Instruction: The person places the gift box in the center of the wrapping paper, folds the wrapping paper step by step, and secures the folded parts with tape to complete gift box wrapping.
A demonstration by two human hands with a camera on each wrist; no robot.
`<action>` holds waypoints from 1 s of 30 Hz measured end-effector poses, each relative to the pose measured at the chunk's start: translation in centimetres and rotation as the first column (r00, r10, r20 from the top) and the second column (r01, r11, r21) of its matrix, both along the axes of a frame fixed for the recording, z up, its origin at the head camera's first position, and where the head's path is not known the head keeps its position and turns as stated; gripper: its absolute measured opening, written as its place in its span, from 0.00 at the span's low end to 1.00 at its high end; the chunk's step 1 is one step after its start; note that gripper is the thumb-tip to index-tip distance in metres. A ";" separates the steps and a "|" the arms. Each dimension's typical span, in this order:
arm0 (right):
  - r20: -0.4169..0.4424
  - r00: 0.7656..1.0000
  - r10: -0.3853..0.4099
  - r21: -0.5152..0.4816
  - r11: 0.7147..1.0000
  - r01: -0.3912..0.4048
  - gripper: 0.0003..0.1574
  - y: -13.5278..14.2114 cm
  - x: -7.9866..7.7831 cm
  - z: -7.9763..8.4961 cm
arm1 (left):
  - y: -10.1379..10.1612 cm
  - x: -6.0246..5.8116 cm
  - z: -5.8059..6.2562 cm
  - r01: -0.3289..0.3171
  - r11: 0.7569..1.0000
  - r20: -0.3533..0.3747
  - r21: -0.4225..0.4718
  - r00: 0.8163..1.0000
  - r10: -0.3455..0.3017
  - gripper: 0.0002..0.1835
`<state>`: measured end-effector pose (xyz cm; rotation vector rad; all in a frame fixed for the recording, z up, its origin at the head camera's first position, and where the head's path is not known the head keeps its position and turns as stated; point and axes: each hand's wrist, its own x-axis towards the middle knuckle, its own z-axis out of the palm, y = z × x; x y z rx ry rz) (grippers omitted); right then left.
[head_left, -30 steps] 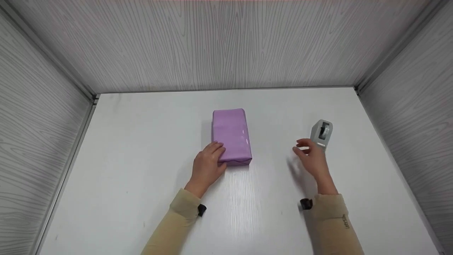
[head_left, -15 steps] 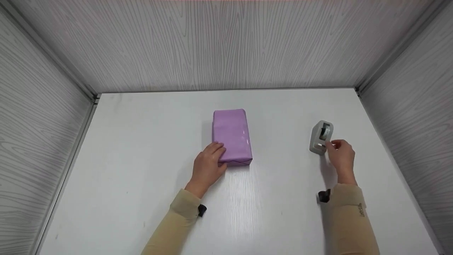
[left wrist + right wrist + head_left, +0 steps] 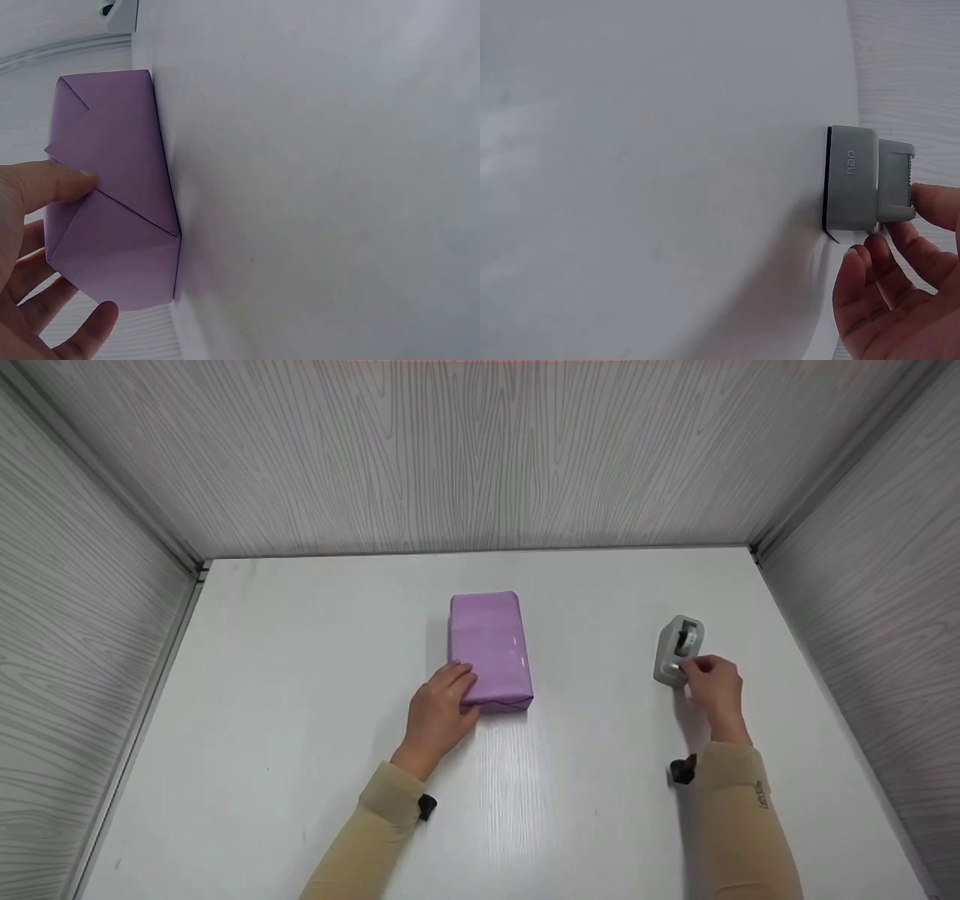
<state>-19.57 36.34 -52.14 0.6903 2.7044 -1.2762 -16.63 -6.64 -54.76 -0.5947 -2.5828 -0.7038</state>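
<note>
A box wrapped in glossy purple paper (image 3: 489,641) lies on the white table, its folded end flap (image 3: 124,259) facing the near side. My left hand (image 3: 439,716) holds its near left corner, fingers on the top and thumb pressed on the folded end. To the right stands a grey tape dispenser (image 3: 667,664) with a small roll of tape (image 3: 688,639) in it. My right hand (image 3: 718,690) is at the dispenser's front, thumb by the toothed cutter (image 3: 910,180) and bent fingers against its side. Whether a tape end is between those fingertips I cannot tell.
White table (image 3: 300,660) extends around both things. A grey wood-grain panel (image 3: 480,457) rises at the back edge, with similar panels at left (image 3: 82,622) and right (image 3: 870,585). Each wrist carries a small black camera (image 3: 682,770).
My right hand went from the dispenser's left over to its right side, then shifted slightly left, fingertips to the cutter. My left hand and the wrapped box stay put.
</note>
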 end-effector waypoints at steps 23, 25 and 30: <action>0.135 0.988 -0.070 -0.203 0.974 0.097 0.37 -0.2 -1.3 0.8 | 0.1 0.2 0.0 -0.011 1.000 0.018 -0.001 1.000 0.011 0.23; 0.144 0.987 -0.076 -0.223 0.969 0.108 0.38 -0.2 -1.3 0.9 | 0.1 0.2 0.0 -0.010 1.000 0.020 -0.001 1.000 0.010 0.23; 0.154 0.985 -0.080 -0.238 0.964 0.116 0.37 -0.3 -1.3 1.2 | 0.0 0.2 0.0 -0.006 1.000 0.024 0.005 1.000 0.006 0.24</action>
